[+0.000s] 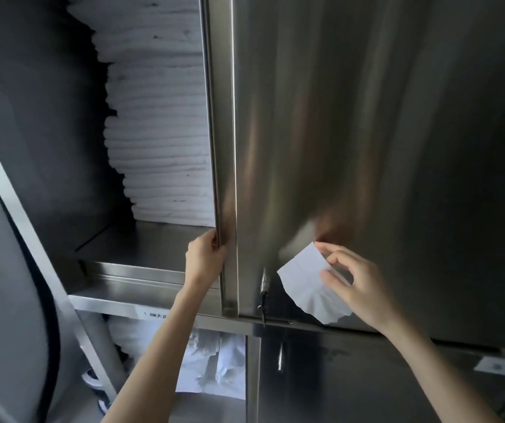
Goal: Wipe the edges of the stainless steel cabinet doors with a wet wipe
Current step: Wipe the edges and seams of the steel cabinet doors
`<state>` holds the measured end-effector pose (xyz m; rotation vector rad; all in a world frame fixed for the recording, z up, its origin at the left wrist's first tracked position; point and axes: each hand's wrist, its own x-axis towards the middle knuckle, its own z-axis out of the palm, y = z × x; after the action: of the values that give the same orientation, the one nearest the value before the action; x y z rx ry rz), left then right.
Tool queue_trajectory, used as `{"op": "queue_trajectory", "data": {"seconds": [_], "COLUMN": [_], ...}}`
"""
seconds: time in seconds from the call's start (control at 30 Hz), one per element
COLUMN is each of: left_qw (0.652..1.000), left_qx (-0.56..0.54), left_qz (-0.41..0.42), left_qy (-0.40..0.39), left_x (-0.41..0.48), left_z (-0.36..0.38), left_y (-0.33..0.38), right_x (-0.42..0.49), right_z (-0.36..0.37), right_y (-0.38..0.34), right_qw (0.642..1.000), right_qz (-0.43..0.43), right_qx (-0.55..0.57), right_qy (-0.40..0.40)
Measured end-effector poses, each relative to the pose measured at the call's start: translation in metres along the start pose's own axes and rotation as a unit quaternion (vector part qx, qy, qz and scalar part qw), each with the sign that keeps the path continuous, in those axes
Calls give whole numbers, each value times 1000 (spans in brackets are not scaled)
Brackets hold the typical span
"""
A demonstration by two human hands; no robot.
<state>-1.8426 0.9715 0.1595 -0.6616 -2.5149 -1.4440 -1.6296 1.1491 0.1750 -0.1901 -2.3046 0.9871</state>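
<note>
- Brushed metal fills the view: a tall stainless steel cabinet (pixel 116 300), its upper left compartment open on a stack of folded white towels (pixel 159 148) sitting on the grey steel shelf (pixel 153 236).
- The left hand (pixel 205 257) curls round the narrow upright steel door edge (pixel 225 132), down near its lower corner, fingertips tucked behind the lip.
- The right hand (pixel 358 288) pinches a crumpled white wet wipe (pixel 309 285) between thumb and fingertips, low on the wide right steel door (pixel 382 132), near its bottom edge. Touching or just off the face? Hard to call.
- Just beside the wipe, a small metal latch (pixel 264 285) hangs at that door's lower left corner.
- Risks, as I read it: the wipe could snag on that latch, and a light pinch could let it drop. If the door shifts, the left fingers behind the lip could get nipped. With the wipe on the face, the edge itself may go unwiped.
</note>
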Motion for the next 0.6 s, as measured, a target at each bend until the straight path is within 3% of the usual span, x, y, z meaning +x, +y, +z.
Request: {"op": "queue_trajectory", "data": {"seconds": [0.4,0.6], "left_qw": [992,981], "left_qx": [-2,-12], "left_qz": [-102,-22], "left_qy": [76,191], "left_x": [11,9], "left_z": [-57,-87], "left_y": [-38,-40], "right_x": [28,55], "right_z": [38,75], "right_y": [-24,-43], "right_qw": [998,992], "right_qz": [-41,-82], "right_qx": [38,31], "right_qy": [-33,-87]}}
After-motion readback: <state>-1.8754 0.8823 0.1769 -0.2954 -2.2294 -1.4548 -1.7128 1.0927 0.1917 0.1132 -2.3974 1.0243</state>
